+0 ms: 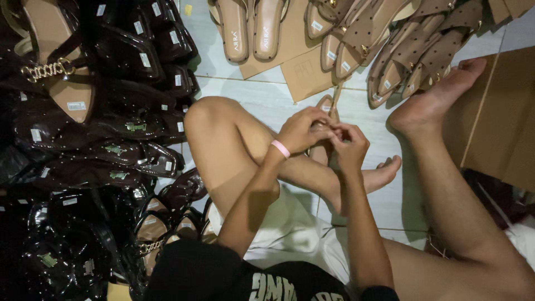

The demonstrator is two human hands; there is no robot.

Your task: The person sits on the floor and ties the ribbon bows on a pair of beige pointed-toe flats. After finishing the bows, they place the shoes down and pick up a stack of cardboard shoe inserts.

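I sit on a pale tiled floor point(262, 95) with my legs bent in front of me. Both hands meet over a tan sandal point(329, 108) whose thin strap rises just above my fingers. My left hand point(304, 129), with a pink band on its wrist point(280, 148), grips the sandal from the left. My right hand point(348, 146) pinches it from the right, fingers curled tight. Most of the sandal is hidden behind my hands.
A heap of dark glossy sandals point(106, 128) with metal ornaments fills the left side. Tan dotted sandals point(412, 50) and plain tan slides point(251, 28) lie on cardboard sheets point(304, 72) at the top. A cardboard box point(501, 117) stands at the right, by my foot point(434, 100).
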